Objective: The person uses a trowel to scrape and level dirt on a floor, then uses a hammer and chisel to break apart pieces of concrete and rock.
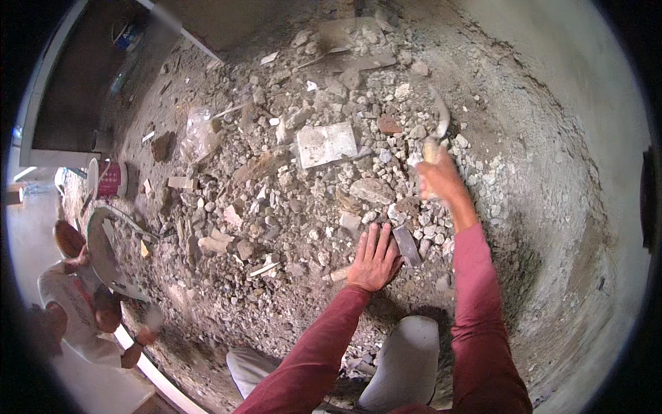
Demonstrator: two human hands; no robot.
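Observation:
My right hand [445, 181] is closed around the pale wooden handle of a short tool with a curved metal blade [442, 117], like a sickle. The hand and blade are slightly blurred, and the blade lies over the stones at the right. Lower down, my left hand [376, 259] rests palm down on the rubble [303, 228], fingers stretched and holding nothing. A dark grey flat block [407, 246] lies just right of its fingers. Beyond the hands are a whitish tile piece [327, 144] and a reddish brick fragment [389, 124].
At the left, a person [83, 310] in a light shirt sits beside a large grey pan [103, 248]. A white and pink bucket [110, 179] stands farther back. A clear plastic bag [200, 131] lies on the rubble. A wall [593, 103] curves along the right.

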